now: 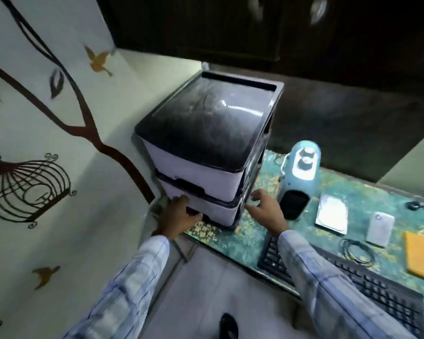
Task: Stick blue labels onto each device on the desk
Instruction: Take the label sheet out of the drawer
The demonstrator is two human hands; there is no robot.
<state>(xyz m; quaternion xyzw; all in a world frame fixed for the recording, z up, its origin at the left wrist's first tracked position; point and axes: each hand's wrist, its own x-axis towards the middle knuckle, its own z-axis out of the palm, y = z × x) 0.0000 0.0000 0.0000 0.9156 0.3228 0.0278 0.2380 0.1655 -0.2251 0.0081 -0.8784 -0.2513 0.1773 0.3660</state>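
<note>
A black-topped drawer unit (206, 133) with white drawers stands at the desk's left end. My left hand (179, 216) grips the handle recess of the bottom drawer (220, 211). My right hand (264, 209) hovers beside the unit's right front corner, fingers loosely spread and holding nothing. On the desk lie a light-blue coffee machine (299, 177), a silver hard drive (332, 214), a white portable drive (380, 228), a yellow phone-like slab (419, 255) and a black keyboard (353, 277). No blue labels are in view.
The desk (242, 248) has a teal and gold patterned top. A coiled black cable (357, 250) lies near the keyboard. A white wall with tree and birdcage decals (27, 192) runs along the left. Dark cabinets hang above. Pale floor tiles lie below.
</note>
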